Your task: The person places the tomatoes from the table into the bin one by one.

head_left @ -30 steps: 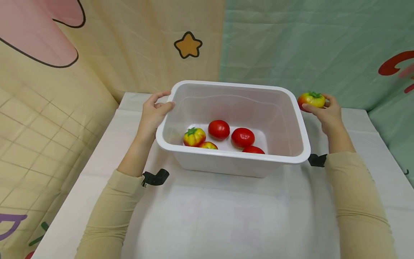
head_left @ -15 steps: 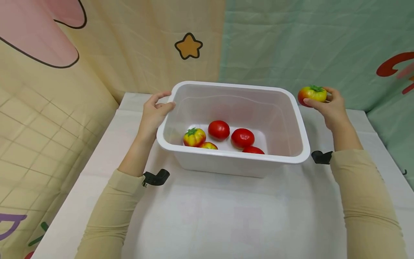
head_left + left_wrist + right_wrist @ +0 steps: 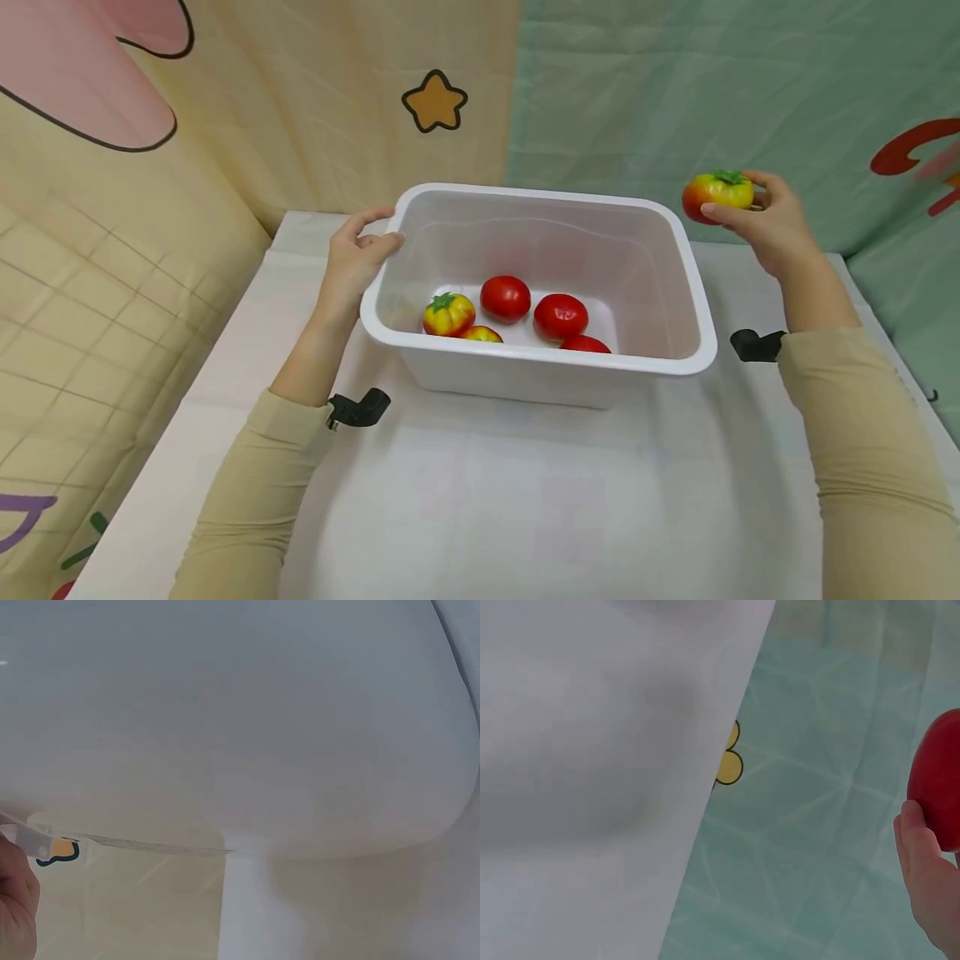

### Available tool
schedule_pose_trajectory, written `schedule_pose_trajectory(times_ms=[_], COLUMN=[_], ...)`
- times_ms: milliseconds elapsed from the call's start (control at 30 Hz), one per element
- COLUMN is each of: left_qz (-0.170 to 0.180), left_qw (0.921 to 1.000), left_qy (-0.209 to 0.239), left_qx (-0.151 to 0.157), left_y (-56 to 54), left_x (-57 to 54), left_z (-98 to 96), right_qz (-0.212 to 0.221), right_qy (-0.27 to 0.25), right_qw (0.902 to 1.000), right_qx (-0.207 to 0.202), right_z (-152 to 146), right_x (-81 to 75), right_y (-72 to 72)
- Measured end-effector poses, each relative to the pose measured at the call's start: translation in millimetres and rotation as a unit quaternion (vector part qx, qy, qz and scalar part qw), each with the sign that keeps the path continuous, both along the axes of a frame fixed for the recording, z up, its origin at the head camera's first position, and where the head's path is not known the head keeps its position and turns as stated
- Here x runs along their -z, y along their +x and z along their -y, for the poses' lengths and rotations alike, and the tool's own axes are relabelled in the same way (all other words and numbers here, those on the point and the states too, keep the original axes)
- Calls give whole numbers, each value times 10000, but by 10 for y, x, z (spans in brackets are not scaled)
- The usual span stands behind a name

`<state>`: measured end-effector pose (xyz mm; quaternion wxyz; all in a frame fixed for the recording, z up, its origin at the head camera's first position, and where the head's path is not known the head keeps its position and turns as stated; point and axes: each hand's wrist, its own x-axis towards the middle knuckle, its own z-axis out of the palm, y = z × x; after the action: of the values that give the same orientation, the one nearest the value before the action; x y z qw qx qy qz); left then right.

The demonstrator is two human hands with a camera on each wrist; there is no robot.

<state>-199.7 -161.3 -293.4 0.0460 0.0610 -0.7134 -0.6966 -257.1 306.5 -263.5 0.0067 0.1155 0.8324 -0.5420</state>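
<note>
A white plastic bin (image 3: 517, 377) stands on the table, and my left hand (image 3: 351, 265) grips its left rim, thumb over the edge. In the left wrist view, that hand (image 3: 15, 904) shows at the left border against the bin's wall (image 3: 247, 735). Beyond the bin's right rim, my right hand (image 3: 780, 223) holds a red-and-yellow tomato (image 3: 716, 197) with a green leafy top between thumb and fingers. Its red underside appears in the right wrist view, where the tomato (image 3: 939, 780) rests against the fingers (image 3: 915, 832). The held tomato is raised above table height.
Inside the bin lie red tomatoes (image 3: 561, 317) and a yellow-red tomato (image 3: 448, 315) with a green top; the front rim partly hides others. White cloth (image 3: 495, 500) covers the table. Printed curtains (image 3: 637, 100) hang close behind it. A black wrist mount (image 3: 756, 345) juts from each sleeve.
My right hand has lifted the red-and-yellow tomato upward from beside the bin's right rim, its forearm shifting right. The left hand keeps its grip, and the bin stays put.
</note>
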Motion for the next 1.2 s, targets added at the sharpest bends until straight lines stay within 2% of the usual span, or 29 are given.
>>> schedule_pose_trajectory(times_ms=[133, 233, 367, 533, 733, 800, 1033, 1200], left_qz=[-13, 17, 19, 43, 39, 36, 16, 12], left_qw=[10000, 10000, 10000, 9999, 10000, 10000, 10000, 10000], left_qy=[-65, -85, -83, -95, -43, -20, -18, 10], left_qx=[-23, -7, 15, 3, 2, 4, 20, 48], left_y=[2, -2, -6, 1, 1, -3, -18, -16], left_x=[-5, -6, -2, 8, 10, 11, 14, 25], left_z=[-6, -20, -34, -24, -23, -25, -22, -15], right_qz=[-146, -250, -353, -460, -686, -747, -680, -808], right_qy=[-250, -857, -1646, -1998, -2405, -2347, -1270, -597], right_qw=[9992, 9951, 9845, 9750, 9578, 9562, 9718, 9727], right_qx=[-292, -423, -487, -860, -1416, -1584, -1864, -2091], right_z=[45, 79, 147, 278, 457, 518, 720, 865], right_x=[-131, -236, -361, -466, -563, -595, -724, -770], right_y=[-1, 11, 24, 31, 46, 52, 56, 60])
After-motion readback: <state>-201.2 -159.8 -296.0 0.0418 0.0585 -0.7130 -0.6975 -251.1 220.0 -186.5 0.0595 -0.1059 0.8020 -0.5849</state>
